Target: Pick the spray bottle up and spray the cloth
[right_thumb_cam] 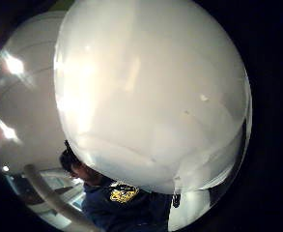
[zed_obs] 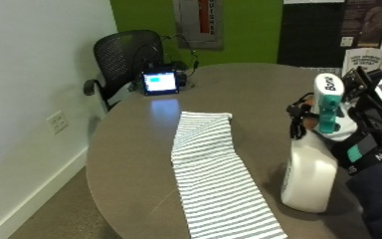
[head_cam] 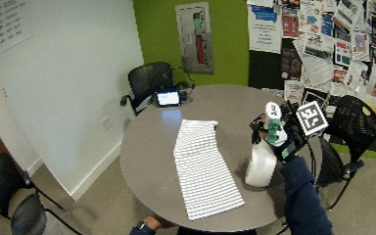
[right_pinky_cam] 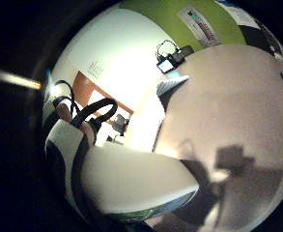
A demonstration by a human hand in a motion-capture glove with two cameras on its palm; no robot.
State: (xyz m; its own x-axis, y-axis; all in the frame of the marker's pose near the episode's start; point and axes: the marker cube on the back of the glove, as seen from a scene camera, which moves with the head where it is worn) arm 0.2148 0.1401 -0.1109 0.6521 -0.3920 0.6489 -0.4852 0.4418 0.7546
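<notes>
A white spray bottle (zed_obs: 309, 174) with a teal trigger head stands upright at the right side of the round grey table (zed_obs: 257, 89). I cannot tell whether its base touches the tabletop. My gloved right hand (zed_obs: 360, 144) grips its neck from the right, fingers curled round below the trigger. A long white cloth with grey stripes (zed_obs: 217, 174) lies flat on the table to the left of the bottle, apart from it. In the thumb side palm view the bottle's white body (right_thumb_cam: 150, 96) fills most of the picture. The little finger side view shows the bottle (right_pinky_cam: 131, 183) above the tabletop (right_pinky_cam: 237, 121).
A small device with a lit screen (zed_obs: 160, 82) and cables sits at the table's far edge. A black mesh chair (zed_obs: 121, 55) stands behind it by the white wall. Another black chair (head_cam: 354, 127) stands to the right of the table.
</notes>
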